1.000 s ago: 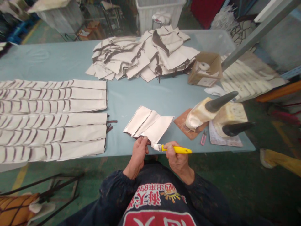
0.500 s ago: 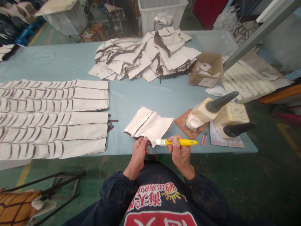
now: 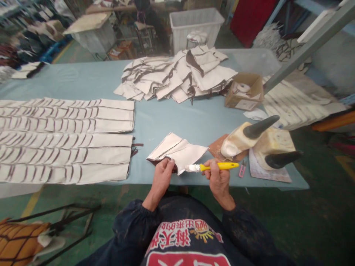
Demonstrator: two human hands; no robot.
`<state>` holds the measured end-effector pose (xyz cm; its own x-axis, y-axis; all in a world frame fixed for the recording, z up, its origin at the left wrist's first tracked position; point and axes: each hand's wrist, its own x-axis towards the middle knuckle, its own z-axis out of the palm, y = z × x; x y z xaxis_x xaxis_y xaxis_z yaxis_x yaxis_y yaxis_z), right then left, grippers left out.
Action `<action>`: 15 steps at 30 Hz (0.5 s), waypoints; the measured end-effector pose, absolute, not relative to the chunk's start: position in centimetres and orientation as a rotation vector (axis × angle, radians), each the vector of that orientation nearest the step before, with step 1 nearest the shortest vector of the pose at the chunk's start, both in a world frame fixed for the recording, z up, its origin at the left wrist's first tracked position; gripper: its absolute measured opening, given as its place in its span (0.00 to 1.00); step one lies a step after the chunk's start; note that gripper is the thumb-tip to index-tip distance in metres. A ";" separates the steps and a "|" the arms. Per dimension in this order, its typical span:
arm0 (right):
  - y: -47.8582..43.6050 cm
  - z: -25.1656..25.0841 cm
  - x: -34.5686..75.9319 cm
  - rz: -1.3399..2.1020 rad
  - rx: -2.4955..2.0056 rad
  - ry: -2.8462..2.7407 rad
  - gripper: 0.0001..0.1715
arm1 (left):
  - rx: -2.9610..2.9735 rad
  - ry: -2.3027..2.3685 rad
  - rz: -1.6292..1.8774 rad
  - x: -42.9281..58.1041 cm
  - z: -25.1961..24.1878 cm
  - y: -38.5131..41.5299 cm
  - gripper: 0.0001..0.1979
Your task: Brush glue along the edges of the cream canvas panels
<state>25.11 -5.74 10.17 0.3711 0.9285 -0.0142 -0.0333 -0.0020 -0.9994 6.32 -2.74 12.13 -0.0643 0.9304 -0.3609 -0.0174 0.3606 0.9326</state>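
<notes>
A cream fabric piece (image 3: 180, 149) with dark brown edging lies at the table's front edge. My left hand (image 3: 163, 176) pinches its dark near edge between thumb and fingers. In my right hand (image 3: 218, 181) is a brush with a yellow handle (image 3: 227, 166), held roughly level. Its white-coated bristles (image 3: 191, 168) point left and are at the near right corner of the fabric; whether they touch it I cannot tell. To the right, a cut-open container with a dark horn-like handle (image 3: 240, 138) rests on a brown sheet.
Overlapping rows of cream pieces (image 3: 111, 151) cover the left of the table (image 3: 155, 118). A loose heap (image 3: 172, 75) lies at the back, beside a cardboard box (image 3: 245, 92). Pink snips (image 3: 242, 170) and a second container (image 3: 277, 144) are at the right.
The view has shifted, so the table sits lower in the picture. The brush has moved slightly right relative to my left hand, and more of the fabric's dark edge shows by my left fingers.
</notes>
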 end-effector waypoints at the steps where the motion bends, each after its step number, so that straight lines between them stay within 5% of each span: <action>1: -5.5 10.3 25.0 0.981 -1.326 -0.849 0.24 | 0.907 1.394 0.985 6.1 12.5 -2.5 0.22; 15: 0.3 13.8 19.8 1.424 -0.875 -0.371 0.24 | 0.571 1.093 1.063 5.2 17.5 -1.4 0.26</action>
